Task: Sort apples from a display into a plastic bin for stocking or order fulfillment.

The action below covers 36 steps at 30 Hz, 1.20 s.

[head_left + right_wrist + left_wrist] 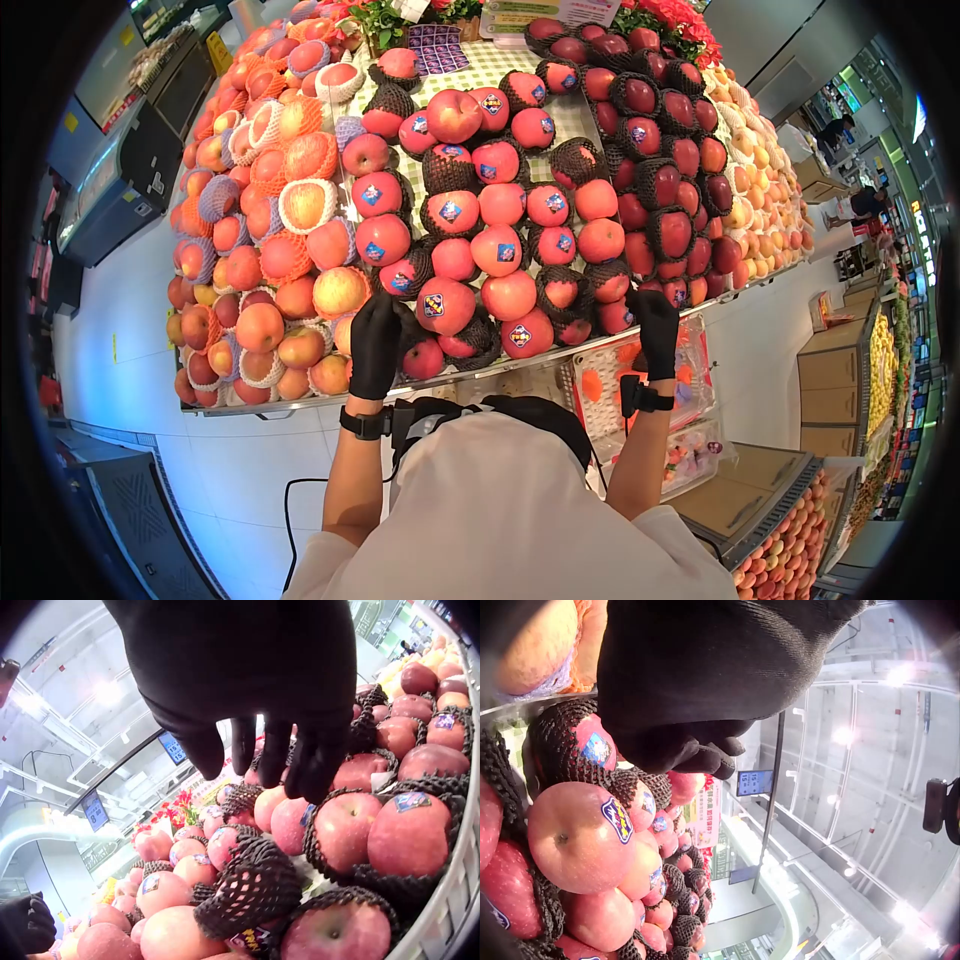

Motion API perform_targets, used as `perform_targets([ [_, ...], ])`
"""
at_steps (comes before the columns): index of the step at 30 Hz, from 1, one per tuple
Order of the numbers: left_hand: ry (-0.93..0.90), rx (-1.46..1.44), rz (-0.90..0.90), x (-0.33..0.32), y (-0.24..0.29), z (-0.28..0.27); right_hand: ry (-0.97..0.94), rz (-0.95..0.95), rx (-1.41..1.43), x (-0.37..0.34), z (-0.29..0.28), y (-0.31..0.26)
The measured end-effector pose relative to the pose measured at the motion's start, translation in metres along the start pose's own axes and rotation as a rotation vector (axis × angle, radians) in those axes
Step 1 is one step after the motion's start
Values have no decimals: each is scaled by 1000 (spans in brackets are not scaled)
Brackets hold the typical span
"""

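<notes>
My left hand [377, 345], in a black glove, hovers at the front edge of the display beside a large stickered apple [445, 306]. Its fingers [705, 759] are loosely curled in the left wrist view, with nothing seen in them. Close by sits an apple in a black foam net [596, 746]. The gloved right hand [657, 330] is over the front right of the red apples. In the right wrist view its fingers [244, 746] hang down apart, holding nothing visible. Below them are a black foam net [251, 889] and a netted apple [346, 829].
Apples in white, orange and purple nets [308, 205] fill the left side. Dark red apples [672, 232] and paler fruit [755, 160] lie to the right. A metal rim [300, 403] edges the display. Under it stands a crate [690, 375]. Red flowers [685, 35] decorate the back.
</notes>
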State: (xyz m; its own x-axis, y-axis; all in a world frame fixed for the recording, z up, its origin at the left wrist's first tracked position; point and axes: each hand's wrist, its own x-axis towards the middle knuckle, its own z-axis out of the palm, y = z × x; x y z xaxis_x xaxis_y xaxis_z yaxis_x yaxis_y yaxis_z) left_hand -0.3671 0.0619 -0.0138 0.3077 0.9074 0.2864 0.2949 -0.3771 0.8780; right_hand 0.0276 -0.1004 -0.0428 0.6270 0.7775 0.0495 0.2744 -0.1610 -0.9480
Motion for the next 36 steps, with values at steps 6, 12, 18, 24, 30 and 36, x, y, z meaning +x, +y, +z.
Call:
perform_targets([
  [6,-32,-468,-316,-9,-36,-13,3,-83,-131,-27,57,-26],
  [12,-29,-772,-515,-15,-41,-30,25,-518,-363,-32,92,-5],
  [18,-81,-784,-472,-21,-47,-39,129,-457,-477,-39,115,-2],
  [24,-163,-284,-181,-24,-60,-54,166,-502,-587,-29,127,-7],
  [30,-118,-698,-339,-24,-57,-64,258,-262,-102,-28,110,-23],
  [36,-172,-420,-150,-20,-57,-62,326,-19,294,-41,93,-75],
])
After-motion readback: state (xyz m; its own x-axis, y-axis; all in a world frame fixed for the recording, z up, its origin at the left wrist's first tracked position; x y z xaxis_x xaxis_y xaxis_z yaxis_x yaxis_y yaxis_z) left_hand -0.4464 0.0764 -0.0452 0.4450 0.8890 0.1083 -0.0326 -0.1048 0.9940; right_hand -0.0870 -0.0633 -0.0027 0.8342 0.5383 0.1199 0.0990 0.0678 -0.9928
